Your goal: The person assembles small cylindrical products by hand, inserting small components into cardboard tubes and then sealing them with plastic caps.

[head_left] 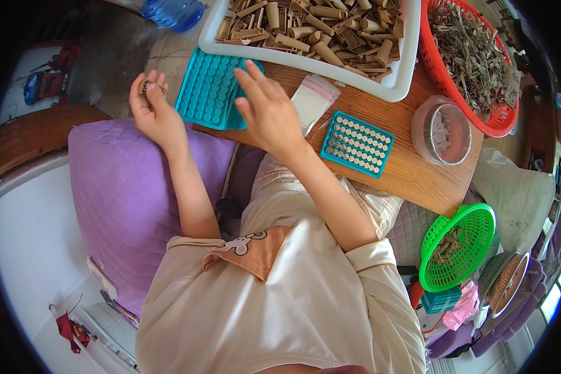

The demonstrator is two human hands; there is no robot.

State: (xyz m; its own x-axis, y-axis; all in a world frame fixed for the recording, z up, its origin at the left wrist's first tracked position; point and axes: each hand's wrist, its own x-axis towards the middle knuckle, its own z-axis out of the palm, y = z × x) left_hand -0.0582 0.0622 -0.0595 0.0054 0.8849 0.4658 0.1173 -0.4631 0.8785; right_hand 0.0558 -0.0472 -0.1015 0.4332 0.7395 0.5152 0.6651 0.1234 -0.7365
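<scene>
A left hand (pixel 156 113) holds a small brown clump (pixel 145 86); the right hand (pixel 271 115), fingers parted, overlaps a teal tray (pixel 206 87). Brown pieces (pixel 315 31) fill a white bin (pixel 407 53).

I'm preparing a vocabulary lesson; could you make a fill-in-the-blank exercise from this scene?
1. Brown pieces fill a bin coloured ____.
2. The basket beside that bin is ____.
3. The left hand holds a small item; overlapping the large teal tray in this view is the ____ hand.
4. Below the left hand lies quilted fabric coloured ____.

Missing words: white; red; right; purple.
</scene>
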